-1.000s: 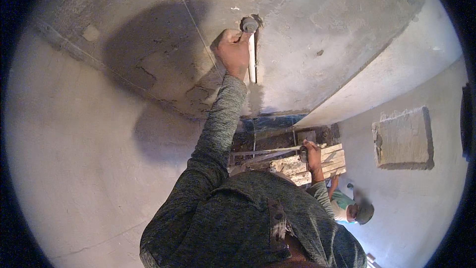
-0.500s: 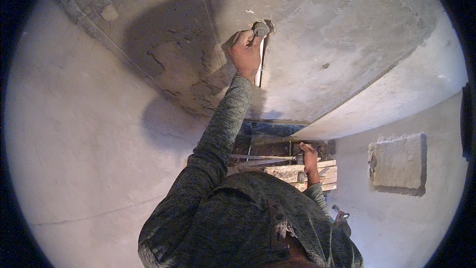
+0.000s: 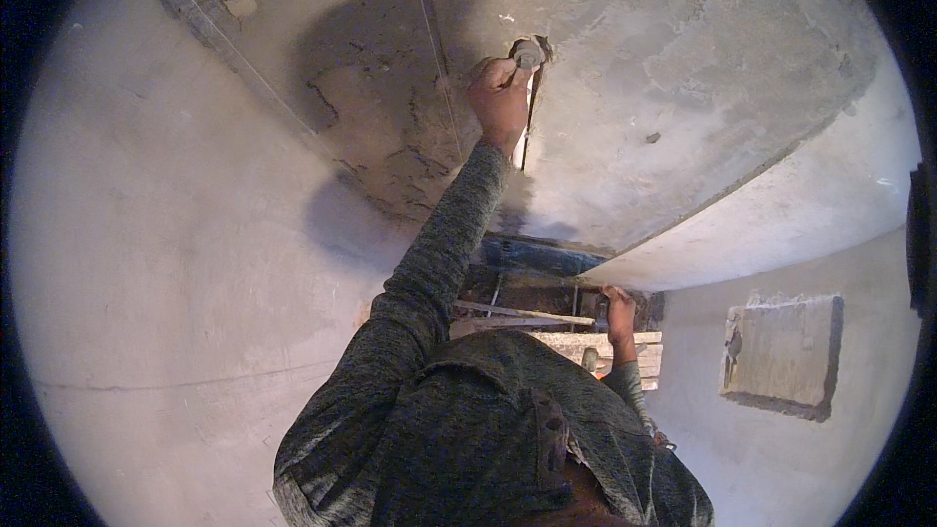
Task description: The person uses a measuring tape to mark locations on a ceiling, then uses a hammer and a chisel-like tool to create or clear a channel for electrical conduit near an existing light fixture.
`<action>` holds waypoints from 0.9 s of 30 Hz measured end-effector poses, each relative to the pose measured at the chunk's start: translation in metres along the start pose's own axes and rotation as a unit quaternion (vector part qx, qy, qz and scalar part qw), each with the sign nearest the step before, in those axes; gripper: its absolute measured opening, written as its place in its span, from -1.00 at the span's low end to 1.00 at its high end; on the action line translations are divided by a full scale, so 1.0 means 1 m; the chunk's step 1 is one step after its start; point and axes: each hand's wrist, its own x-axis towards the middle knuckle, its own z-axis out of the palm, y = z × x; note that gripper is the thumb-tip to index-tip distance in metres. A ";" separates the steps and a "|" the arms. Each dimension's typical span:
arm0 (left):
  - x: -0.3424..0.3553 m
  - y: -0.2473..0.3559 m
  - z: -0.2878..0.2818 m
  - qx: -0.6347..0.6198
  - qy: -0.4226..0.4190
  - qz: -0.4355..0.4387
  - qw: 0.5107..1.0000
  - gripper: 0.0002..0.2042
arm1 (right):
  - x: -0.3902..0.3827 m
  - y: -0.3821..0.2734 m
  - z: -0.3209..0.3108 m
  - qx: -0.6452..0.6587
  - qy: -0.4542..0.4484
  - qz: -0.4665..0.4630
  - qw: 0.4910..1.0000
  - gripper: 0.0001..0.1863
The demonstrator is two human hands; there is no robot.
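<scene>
My left hand (image 3: 501,102) reaches up to the rough concrete surface (image 3: 673,78). Its thumb and fingers pinch a round grey piece (image 3: 528,56) at a small broken-edged hole (image 3: 546,44). Below the hole runs a narrow slot with a white strip or pipe (image 3: 519,148) in it, partly behind my wrist. Lower down on the right, my right hand (image 3: 621,314) is closed around a dark tool (image 3: 600,304), mostly hidden by the hand and my clothing. A rounded grey end (image 3: 590,359) shows beneath it; its exact kind cannot be made out.
Plastered walls rise on the left (image 3: 185,234) and right (image 3: 683,371). A square patch (image 3: 784,351) with a rough border is set in the right wall. Wooden boards (image 3: 556,340) and a slanted pole (image 3: 517,312) lie beyond my body, beside a dark blue strip (image 3: 547,256).
The view has shifted slightly, so most things sit further right. My left hand stays on the round grey piece at the hole. The dark tool by my right hand is now more hidden.
</scene>
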 end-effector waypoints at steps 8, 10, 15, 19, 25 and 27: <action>-0.002 0.030 0.001 -0.083 0.020 -0.142 0.986 -0.89 | 0.023 0.014 0.003 0.045 -0.005 0.029 0.999 -0.74; -0.004 0.028 -0.006 -0.073 0.021 -0.152 0.986 -0.88 | 0.015 0.001 0.006 0.070 -0.020 0.055 0.996 -0.76; -0.007 0.032 -0.005 -0.085 0.009 -0.155 0.984 -0.87 | 0.014 0.024 -0.001 0.060 -0.030 0.042 0.997 -0.72; -0.003 0.025 -0.004 -0.021 0.011 -0.053 0.998 -0.89 | 0.021 0.047 -0.005 0.030 -0.032 0.049 0.998 -0.70; -0.001 0.032 -0.003 0.056 0.032 0.010 0.998 -0.91 | 0.029 0.054 -0.006 0.042 -0.021 -0.009 0.999 -0.68; 0.000 0.035 -0.003 0.052 0.039 -0.027 0.998 -0.90 | 0.029 0.047 -0.004 0.047 -0.025 -0.009 0.999 -0.68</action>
